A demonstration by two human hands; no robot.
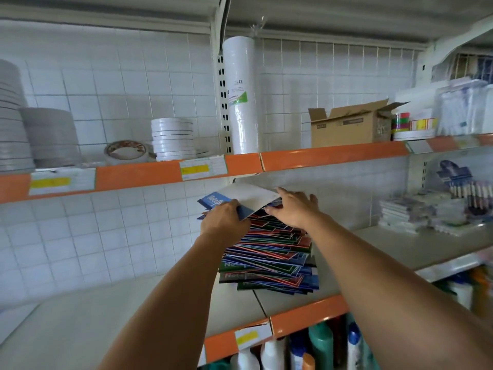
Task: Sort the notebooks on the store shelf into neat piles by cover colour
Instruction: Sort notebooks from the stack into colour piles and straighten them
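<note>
A tall, untidy pile of notebooks [269, 260] with blue, red and green covers stands on the grey shelf [133, 311], near its front edge. My left hand [225, 218] grips a blue notebook [213, 200] at the top of the pile, tilted up so that its pale inner side shows. My right hand [293, 208] lies on the top of the pile beside it, with its fingers spread and a fingertip on the lifted notebook's right edge.
The shelf above, edged in orange, carries tape rolls [172, 138], a tall white paper roll [240, 94] and an open cardboard box [349, 126]. Packets of stationery [405, 214] lie at the right of my shelf. Bottles [320, 348] stand on the shelf below.
</note>
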